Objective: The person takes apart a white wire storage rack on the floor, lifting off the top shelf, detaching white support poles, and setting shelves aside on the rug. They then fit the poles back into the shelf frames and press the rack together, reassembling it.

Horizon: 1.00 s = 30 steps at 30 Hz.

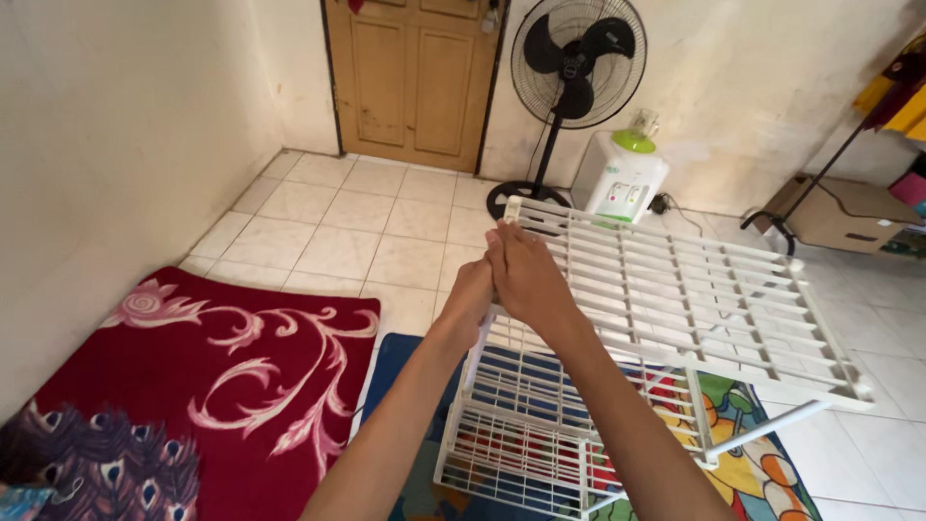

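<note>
left hand [470,289] and right hand [526,273] both clasped on white wire rack [675,299] near corner | floor: pale tiles [338,232], red mat [193,386] left | far: wooden door [415,77], standing fan [577,72], water dispenser [620,176]

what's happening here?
A person has both hands together on the left edge of the top shelf of a white wire rack. The right hand lies over the left hand, which grips a white post at that corner. The top shelf sits tilted, with lower shelves beneath it. The rack stands on a colourful mat, beside a red rug. A fan and a water dispenser stand behind.
</note>
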Motion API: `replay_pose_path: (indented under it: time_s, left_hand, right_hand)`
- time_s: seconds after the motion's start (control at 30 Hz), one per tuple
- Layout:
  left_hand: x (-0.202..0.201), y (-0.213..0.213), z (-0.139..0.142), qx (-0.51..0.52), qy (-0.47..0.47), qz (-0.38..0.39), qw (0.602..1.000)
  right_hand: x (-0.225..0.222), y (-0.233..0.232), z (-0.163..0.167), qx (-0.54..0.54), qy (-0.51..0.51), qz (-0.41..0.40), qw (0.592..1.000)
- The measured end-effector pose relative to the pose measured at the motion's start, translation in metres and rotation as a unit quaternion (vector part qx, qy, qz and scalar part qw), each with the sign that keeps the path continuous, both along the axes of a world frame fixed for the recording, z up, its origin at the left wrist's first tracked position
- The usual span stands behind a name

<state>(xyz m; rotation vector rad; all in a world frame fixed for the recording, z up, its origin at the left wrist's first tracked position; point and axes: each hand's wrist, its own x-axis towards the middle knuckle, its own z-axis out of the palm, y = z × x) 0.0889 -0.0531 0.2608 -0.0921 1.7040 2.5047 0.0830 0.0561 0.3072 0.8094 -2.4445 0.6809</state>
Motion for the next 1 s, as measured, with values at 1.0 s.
replay_pose_path:
  time_s: [1.0]
  left_hand:
    - [-0.028, 0.261, 0.04, -0.641, 0.427, 0.079, 0.632]
  right_hand:
    - [0.031, 0.339, 0.034, 0.041, -0.097, -0.28, 0.954]
